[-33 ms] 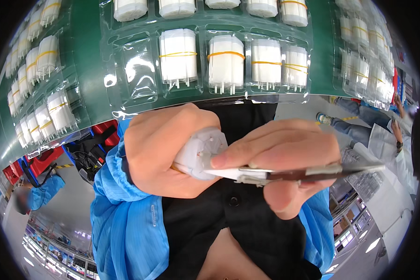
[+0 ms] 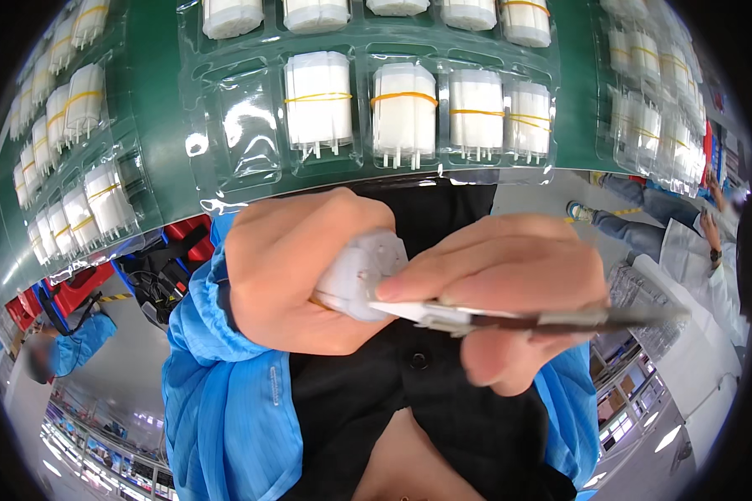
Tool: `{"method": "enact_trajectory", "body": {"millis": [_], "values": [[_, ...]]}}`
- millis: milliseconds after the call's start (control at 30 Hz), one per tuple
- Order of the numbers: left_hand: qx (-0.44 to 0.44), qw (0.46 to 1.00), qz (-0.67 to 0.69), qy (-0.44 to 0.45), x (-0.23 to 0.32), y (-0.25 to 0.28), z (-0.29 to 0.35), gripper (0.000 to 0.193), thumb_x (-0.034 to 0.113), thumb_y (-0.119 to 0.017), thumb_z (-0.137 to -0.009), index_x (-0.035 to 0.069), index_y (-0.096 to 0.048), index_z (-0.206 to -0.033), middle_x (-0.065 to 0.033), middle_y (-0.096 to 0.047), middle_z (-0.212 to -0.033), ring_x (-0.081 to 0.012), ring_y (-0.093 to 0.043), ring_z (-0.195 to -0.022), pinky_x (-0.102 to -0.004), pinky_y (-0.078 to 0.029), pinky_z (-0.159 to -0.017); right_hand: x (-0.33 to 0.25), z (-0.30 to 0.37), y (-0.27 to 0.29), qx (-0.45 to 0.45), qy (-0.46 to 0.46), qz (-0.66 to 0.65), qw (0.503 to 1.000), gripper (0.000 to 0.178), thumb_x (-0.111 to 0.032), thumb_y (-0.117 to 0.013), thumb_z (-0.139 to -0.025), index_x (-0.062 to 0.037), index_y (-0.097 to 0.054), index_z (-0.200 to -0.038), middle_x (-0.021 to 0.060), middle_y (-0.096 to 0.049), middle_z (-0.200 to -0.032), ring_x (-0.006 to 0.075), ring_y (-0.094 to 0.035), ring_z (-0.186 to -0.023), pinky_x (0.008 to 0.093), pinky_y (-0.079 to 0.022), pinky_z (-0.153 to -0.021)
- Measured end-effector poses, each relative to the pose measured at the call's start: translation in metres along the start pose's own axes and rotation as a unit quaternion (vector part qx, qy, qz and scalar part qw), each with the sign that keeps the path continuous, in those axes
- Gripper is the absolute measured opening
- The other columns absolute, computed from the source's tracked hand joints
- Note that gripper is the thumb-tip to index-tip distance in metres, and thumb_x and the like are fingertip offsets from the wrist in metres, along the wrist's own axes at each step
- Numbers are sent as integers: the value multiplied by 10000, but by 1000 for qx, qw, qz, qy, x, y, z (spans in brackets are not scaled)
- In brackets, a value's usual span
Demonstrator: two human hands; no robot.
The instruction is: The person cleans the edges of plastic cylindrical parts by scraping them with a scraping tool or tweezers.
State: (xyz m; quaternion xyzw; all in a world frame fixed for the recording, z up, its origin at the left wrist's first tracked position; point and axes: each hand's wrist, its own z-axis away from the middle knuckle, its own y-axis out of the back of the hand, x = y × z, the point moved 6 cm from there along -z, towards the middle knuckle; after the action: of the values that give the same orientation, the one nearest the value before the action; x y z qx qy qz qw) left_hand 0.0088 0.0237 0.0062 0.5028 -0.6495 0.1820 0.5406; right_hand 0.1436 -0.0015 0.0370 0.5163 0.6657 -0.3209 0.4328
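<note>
- 2 bare grips meet at the middle of the view, held in front of a black top and between blue sleeves (image 2: 226, 417), just short of the green desk (image 2: 154, 83).
- Left grip (image 2: 288, 271): fingers curled around a white bundle (image 2: 351, 275), its pale round end turned toward the right; a bit of yellow band peeks out beneath the fingers.
- Right grip (image 2: 510, 267): thumb and fingers pinch a slim metallic tool (image 2: 510, 320) lying roughly level, its pale tip at the lower rim of the bundle's end. Blur hides the tool's exact kind, and I cannot tell if the tip presses or only overlaps.
- Step in hand, as I judge it: working the end of the bundle with the tool while the left side steadies it.
- Next move, also a judgement: it seems to call for a firm left hold and a small, controlled motion of the tip, clear of the fingers.
- On the desk, a clear plastic tray (image 2: 199, 171) has a nearest row with 4 banded bundles (image 2: 319, 108), thin white prongs pointing toward the person. More filled trays sit at both sides.
- Writing: no brand, label or lettering can be read on bundle, tool or tray; background surfaces are too small and warped to make out.
</note>
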Motion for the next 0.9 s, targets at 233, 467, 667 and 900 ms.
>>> {"method": "enact_trajectory", "body": {"millis": [233,467,667,900], "values": [[-93,987,110,65,1,-7,-6,293,91,-782,-571,18,-582,-772,-92,-566,-621,-257,-560,-493,-305,-415,-428,12,0,1,-90,-23,-8,996,445,-343,-669,-816,64,-513,-904,259,-648,-815,287,-660,-641,333,-558,-532],[-63,969,235,46,-3,-15,-1,301,117,-806,-594,12,-596,-782,-85,-592,-634,-241,-573,-494,-279,-425,-421,15,-2,1,-5,17,-183,983,399,-264,-638,-850,83,-461,-936,334,-609,-794,325,-664,-681,348,-564,-578],[-82,981,171,45,3,-13,-3,300,109,-802,-594,10,-596,-788,-91,-590,-639,-248,-573,-498,-285,-429,-427,17,2,7,-13,18,-181,983,412,-278,-631,-853,80,-473,-980,338,-610,-783,329,-672,-690,342,-561,-560],[-122,988,83,52,-1,-15,-4,280,108,-790,-597,14,-584,-761,-90,-574,-624,-261,-562,-493,-291,-426,-427,7,0,7,-53,29,1,998,450,-366,-637,-840,64,-529,-917,264,-643,-768,287,-654,-594,330,-549,-513]]}}
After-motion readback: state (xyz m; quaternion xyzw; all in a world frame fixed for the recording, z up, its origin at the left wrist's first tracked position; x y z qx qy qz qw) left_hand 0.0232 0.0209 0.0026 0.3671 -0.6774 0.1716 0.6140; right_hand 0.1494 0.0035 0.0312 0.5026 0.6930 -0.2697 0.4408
